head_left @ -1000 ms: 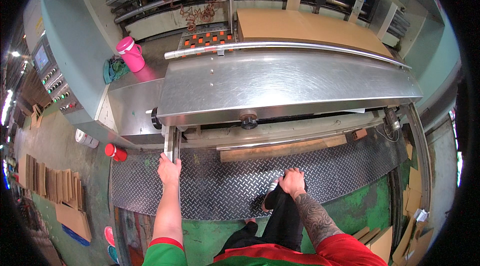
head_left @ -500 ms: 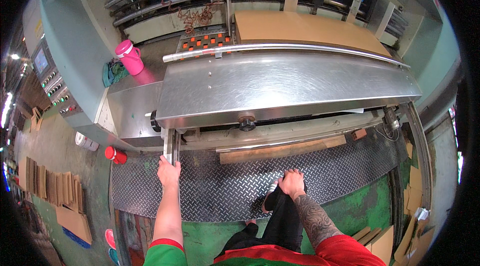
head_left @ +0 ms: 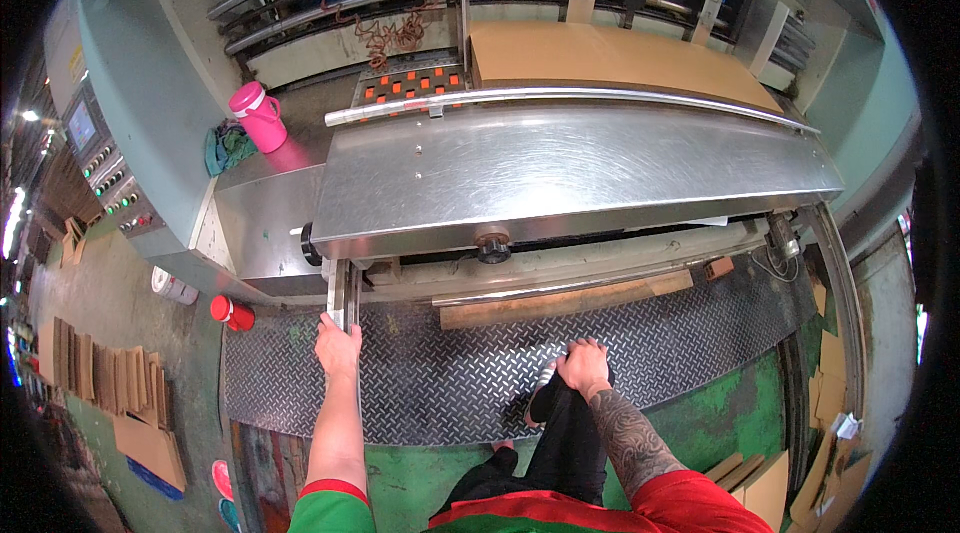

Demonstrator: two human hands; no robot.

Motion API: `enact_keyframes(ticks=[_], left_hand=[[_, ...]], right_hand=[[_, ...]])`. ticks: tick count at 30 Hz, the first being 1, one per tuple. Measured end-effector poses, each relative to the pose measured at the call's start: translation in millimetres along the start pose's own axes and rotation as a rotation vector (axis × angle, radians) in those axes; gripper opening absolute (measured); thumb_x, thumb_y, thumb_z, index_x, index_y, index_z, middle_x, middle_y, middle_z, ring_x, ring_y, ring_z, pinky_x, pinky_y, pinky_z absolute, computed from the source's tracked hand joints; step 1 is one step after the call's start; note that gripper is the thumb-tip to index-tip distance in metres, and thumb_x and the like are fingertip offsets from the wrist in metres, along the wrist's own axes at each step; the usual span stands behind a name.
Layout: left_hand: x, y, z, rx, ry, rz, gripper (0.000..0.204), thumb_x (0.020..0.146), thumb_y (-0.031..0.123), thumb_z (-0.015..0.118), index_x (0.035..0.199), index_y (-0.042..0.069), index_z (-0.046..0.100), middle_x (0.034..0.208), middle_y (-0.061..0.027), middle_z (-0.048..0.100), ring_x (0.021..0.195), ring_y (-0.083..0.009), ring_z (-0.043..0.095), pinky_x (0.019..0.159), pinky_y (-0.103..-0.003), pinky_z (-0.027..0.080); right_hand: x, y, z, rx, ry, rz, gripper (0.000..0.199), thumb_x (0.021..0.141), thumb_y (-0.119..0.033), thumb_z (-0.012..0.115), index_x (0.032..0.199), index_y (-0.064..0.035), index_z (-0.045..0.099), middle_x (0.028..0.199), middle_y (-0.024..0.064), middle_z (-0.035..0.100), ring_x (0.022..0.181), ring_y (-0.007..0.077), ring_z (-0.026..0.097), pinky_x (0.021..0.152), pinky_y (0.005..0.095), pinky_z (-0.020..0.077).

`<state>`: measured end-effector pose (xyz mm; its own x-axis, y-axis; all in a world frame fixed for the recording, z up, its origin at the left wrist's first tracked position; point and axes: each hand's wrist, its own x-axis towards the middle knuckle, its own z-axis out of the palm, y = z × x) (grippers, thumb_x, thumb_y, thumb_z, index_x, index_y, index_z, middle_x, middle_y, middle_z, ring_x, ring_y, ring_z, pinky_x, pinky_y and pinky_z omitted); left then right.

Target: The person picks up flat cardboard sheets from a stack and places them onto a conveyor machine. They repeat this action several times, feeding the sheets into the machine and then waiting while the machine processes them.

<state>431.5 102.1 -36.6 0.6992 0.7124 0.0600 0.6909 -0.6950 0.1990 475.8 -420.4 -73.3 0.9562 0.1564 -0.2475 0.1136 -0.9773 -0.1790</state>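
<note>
Gripping a steel bracket [head_left: 343, 295], left hand [head_left: 338, 348].

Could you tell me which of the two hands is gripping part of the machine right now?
The left hand: it reaches forward and holds the lower end of the upright metal bar under the steel cover. The right hand rests on the person's own raised knee instead.

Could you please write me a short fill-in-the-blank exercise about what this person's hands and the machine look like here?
1. The left hand grips the ____ end of a vertical metal bar under the steel table.
2. The right hand rests on the person's own ____.
3. The jug on the machine is ____ in colour.
4. The floor plate has a ____ tread pattern.

Missing words: lower; knee; pink; diamond
</note>
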Motion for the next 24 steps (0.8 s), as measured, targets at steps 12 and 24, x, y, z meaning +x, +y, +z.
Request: enact_keyframes(ticks=[12,24], left_hand=[[1.0,-1.6,3.1,-0.003,0.007,-0.001,0.065,0.094,0.043,0.078,0.136,0.002,0.05,0.118,-0.0262,0.07,0.102,-0.0466,0.075,0.093,-0.054,0.061],[-0.9,0.9,-2.1,-0.023,0.0,0.004,0.063,0.094,0.042,0.078,0.134,0.002,0.051,0.118,-0.0267,0.07,0.103,-0.0463,0.074,0.093,-0.055,0.061]], right_hand=[[-0.4,-1.2,-3.6,-0.003,-0.009,-0.004,0.044,0.095,-0.04,0.063,0.115,-0.0041,0.08,0.13,0.0151,0.076,0.132,0.036,0.063,0.113,0.0574,0.0458],[0.5,-1.2,-0.8,-0.006,0.011,-0.006,0.043,0.095,-0.04,0.064,0.112,-0.0047,0.081,0.124,0.0156,0.077,0.128,0.0374,0.066,0.111,0.0571,0.0475]])
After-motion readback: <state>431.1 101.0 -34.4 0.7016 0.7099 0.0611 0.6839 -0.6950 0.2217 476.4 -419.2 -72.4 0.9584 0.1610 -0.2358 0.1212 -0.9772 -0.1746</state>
